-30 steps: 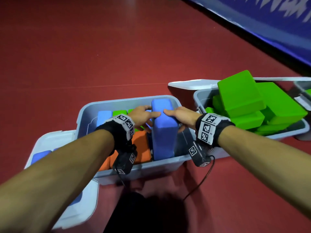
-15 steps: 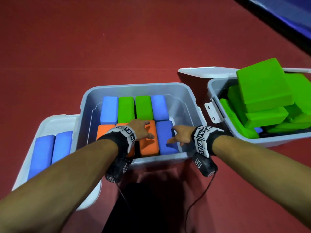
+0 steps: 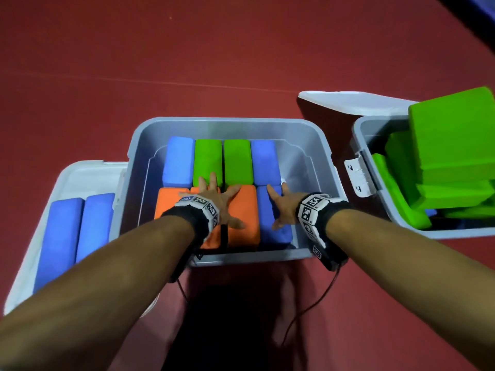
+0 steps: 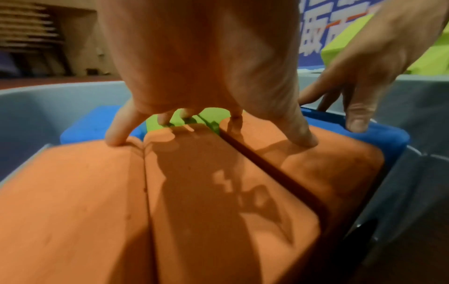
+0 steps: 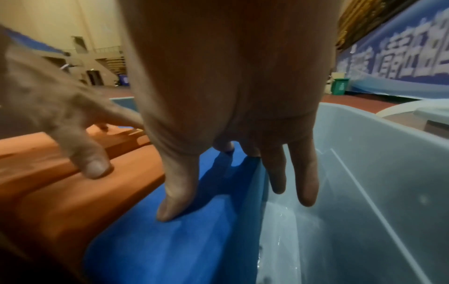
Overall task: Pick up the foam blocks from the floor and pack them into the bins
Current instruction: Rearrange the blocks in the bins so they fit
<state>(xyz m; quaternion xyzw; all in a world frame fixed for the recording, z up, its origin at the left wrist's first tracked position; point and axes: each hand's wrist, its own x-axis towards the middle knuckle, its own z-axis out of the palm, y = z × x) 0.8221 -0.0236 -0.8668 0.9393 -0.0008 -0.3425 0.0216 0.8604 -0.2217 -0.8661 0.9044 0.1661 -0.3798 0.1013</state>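
Note:
A grey bin (image 3: 230, 123) on the red floor holds a far row of blue and green foam blocks and a near row of orange blocks (image 3: 243, 218) plus one blue block (image 3: 274, 234) at the right. My left hand (image 3: 214, 202) lies spread on the orange blocks (image 4: 206, 182), fingertips pressing them. My right hand (image 3: 284, 204) rests open on the blue block (image 5: 194, 240), thumb on its top and two fingers hanging over its right edge beside the bin wall (image 5: 376, 182).
A white lid (image 3: 80, 175) at the left carries two blue blocks (image 3: 77, 236). At the right stands a second grey bin (image 3: 375, 129) heaped with green blocks (image 3: 452, 145), its lid (image 3: 348, 101) behind it. Red floor lies all around.
The blue block held upright by both hands a second ago now lies flat in the near row. Both hands have spread out on top of the blocks.

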